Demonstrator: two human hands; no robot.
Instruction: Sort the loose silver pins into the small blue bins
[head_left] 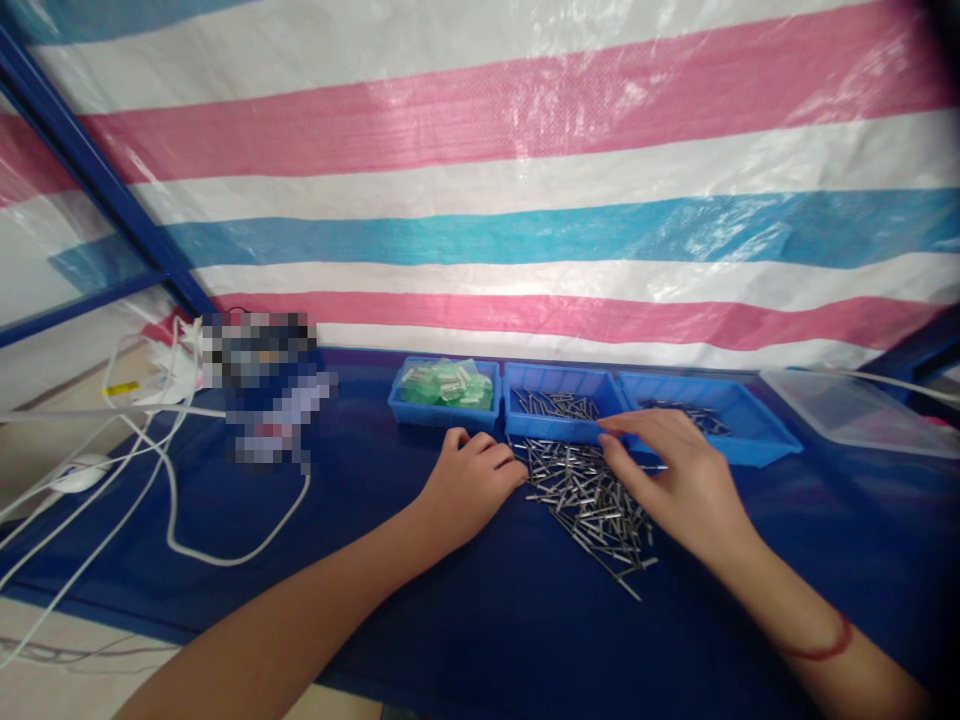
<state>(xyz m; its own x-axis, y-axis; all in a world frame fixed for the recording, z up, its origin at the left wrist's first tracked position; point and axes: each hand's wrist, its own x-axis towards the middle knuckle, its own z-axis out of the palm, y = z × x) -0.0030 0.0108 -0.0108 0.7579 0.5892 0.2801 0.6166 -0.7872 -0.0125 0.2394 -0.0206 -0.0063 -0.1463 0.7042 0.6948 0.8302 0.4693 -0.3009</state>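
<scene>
A loose pile of thin metal pins [592,495] lies on the dark blue table in front of the bins. My left hand [476,485] rests at the pile's left edge with its fingers curled down; whatever is under the fingertips is hidden. Over the pile's right side is my right hand [679,480], thumb and index finger stretched out with a gap between them, near the front wall of the middle blue bin [555,428]. That bin holds more pins, as does the right blue bin [750,448], partly covered by my right hand.
A left blue bin [442,415] contains green and clear pieces. White cables [176,530] and a white mouse-like object [81,473] lie at the left. A translucent plastic sheet or lid [855,410] is at the right. Striped sheeting [525,230] hangs behind the table.
</scene>
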